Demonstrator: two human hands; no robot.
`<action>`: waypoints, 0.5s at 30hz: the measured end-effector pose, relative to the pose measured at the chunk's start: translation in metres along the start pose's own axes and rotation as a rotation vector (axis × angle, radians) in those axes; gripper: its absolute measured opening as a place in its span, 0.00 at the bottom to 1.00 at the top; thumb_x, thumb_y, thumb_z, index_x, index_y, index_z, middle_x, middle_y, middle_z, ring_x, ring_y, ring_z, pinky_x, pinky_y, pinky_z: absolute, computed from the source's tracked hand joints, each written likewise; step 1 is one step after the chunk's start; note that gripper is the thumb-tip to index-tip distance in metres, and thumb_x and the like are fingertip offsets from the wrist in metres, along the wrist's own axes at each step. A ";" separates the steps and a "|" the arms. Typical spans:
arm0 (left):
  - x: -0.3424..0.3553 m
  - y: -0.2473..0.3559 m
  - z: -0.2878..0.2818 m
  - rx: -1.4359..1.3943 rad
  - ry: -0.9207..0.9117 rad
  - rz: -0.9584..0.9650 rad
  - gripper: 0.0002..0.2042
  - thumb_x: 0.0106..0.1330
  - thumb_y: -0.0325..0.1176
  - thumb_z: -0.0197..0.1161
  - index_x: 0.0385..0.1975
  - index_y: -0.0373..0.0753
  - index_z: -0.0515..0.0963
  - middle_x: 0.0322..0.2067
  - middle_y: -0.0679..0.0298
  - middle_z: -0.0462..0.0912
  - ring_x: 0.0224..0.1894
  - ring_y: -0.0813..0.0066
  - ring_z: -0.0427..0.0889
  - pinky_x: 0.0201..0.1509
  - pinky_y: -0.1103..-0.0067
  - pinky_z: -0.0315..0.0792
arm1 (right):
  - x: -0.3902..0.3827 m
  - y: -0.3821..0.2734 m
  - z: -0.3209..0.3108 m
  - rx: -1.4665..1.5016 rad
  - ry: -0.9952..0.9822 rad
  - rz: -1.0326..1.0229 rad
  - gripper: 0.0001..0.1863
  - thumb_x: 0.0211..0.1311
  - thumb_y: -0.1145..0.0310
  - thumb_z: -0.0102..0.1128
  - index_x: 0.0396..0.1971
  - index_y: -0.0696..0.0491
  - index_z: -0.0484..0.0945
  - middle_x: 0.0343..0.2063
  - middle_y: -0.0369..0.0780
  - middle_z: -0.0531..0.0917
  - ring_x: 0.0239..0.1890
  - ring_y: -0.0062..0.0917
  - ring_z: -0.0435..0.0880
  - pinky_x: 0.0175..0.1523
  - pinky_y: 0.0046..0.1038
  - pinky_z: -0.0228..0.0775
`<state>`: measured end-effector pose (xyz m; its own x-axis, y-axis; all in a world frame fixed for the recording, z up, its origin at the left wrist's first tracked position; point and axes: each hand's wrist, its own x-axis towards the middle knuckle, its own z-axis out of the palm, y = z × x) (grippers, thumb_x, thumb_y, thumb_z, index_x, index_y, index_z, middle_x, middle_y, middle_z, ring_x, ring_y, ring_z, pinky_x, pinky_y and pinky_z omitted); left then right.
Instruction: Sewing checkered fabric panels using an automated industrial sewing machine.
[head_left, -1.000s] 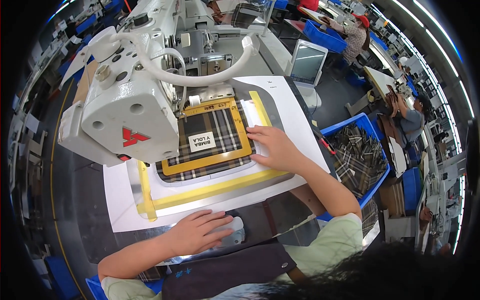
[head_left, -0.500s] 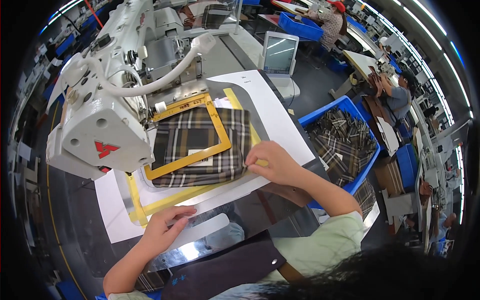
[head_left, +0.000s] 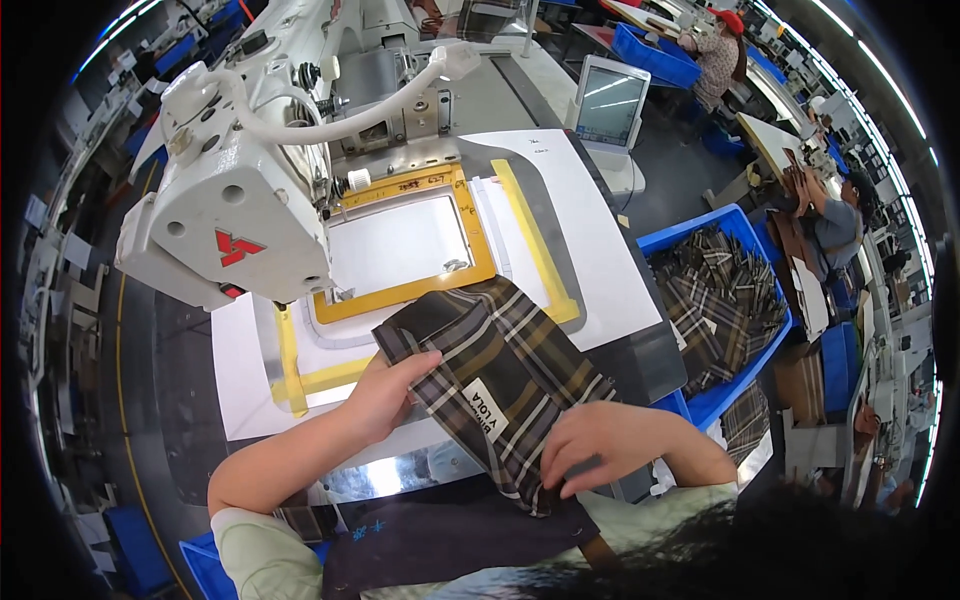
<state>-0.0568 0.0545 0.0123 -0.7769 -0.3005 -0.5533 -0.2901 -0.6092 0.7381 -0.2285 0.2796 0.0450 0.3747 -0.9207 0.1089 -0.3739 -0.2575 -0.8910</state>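
Note:
A brown, black and white plaid fabric piece (head_left: 530, 345) with a white label (head_left: 484, 408) is held tilted in front of the sewing machine. Its left edge is gripped by my left hand (head_left: 385, 395), thumb on top and the other fingers tucked under the cloth. My right hand (head_left: 605, 445) has its fingers closed at the near right corner; the cloth partly hides the fingertips. Beyond the fabric, a yellow clamp frame (head_left: 408, 294) surrounds a bare white area beneath the machine's arm.
The white sewing machine head (head_left: 225, 215) stands at the left. A control screen (head_left: 608, 103) is at the back right. Beside the table, a blue bin (head_left: 752, 375) holds many plaid pieces. White sheeting with yellow tape (head_left: 535, 240) covers the work plate. Other people sit further off.
The plaid piece has come out from under the yellow frame toward me and turned. My left hand now grips it, and my right hand has moved nearer with its corner.

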 end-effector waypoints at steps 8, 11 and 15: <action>-0.017 0.018 -0.017 -0.057 -0.088 0.134 0.18 0.64 0.28 0.57 0.55 0.35 0.70 0.50 0.61 0.77 0.51 0.70 0.76 0.55 0.73 0.70 | 0.028 0.043 -0.045 -0.461 0.761 0.212 0.20 0.55 0.71 0.65 0.49 0.54 0.76 0.43 0.40 0.82 0.45 0.31 0.81 0.54 0.30 0.70; -0.025 0.020 -0.026 -0.081 -0.085 0.205 0.18 0.64 0.28 0.56 0.54 0.35 0.70 0.51 0.60 0.77 0.51 0.70 0.76 0.55 0.73 0.70 | 0.048 0.048 -0.050 -0.045 0.703 0.478 0.22 0.58 0.72 0.62 0.53 0.58 0.71 0.46 0.40 0.80 0.46 0.26 0.80 0.54 0.27 0.70; -0.039 0.019 -0.046 -0.118 -0.074 0.306 0.19 0.64 0.27 0.55 0.55 0.35 0.70 0.51 0.59 0.77 0.52 0.70 0.76 0.55 0.73 0.70 | 0.071 0.036 -0.050 0.341 0.522 0.511 0.20 0.61 0.74 0.61 0.51 0.62 0.72 0.44 0.38 0.80 0.46 0.17 0.78 0.51 0.19 0.70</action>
<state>-0.0061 0.0206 0.0303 -0.8575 -0.4311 -0.2808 0.0259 -0.5812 0.8133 -0.2576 0.1900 0.0431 -0.2487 -0.9404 -0.2319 -0.0811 0.2588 -0.9625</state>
